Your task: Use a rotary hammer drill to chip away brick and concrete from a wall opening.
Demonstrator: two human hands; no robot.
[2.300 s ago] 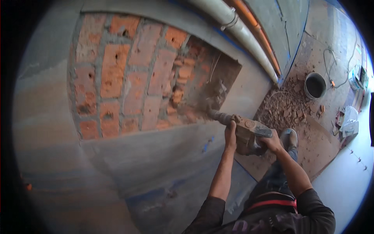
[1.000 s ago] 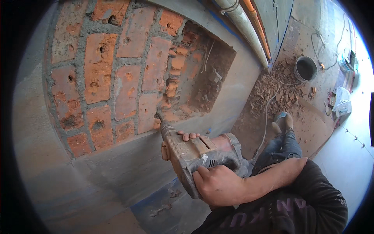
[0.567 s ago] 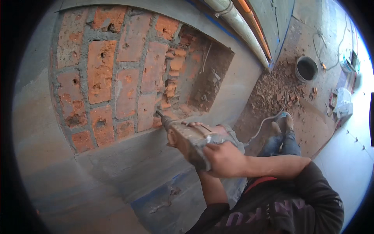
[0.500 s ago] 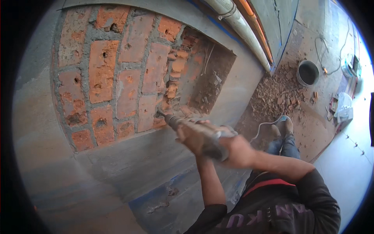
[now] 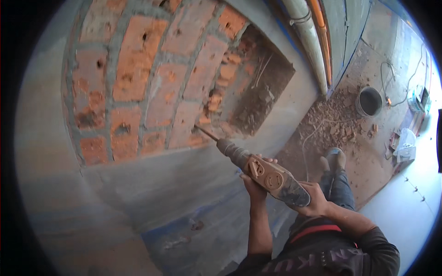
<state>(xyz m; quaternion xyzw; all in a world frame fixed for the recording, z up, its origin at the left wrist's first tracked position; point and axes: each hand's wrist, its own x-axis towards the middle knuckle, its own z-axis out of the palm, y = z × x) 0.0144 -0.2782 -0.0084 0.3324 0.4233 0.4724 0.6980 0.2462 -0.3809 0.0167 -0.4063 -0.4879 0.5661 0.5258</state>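
Note:
Both my hands are closed around a dusty rotary hammer. My left hand supports its body from below, near the front, with fingertips showing over the far side. At the rear, my right hand grips the handle, partly hidden behind the housing. A long thin chisel bit runs from the chuck toward the wall. Its tip meets or nearly meets the lower edge of the exposed brickwork, beside a broken-out recess. Whether the tip touches the brick I cannot tell.
Grey plaster surrounds the bricks. A pale pipe and an orange conduit run along the corner. Brick rubble covers the floor near my feet, with a dark bucket, a cable and a plastic bag farther right.
The rotary hammer has drawn back from the wall, down and to the right, with both hands still on it. Much more of the bit shows now. The view has also shifted.

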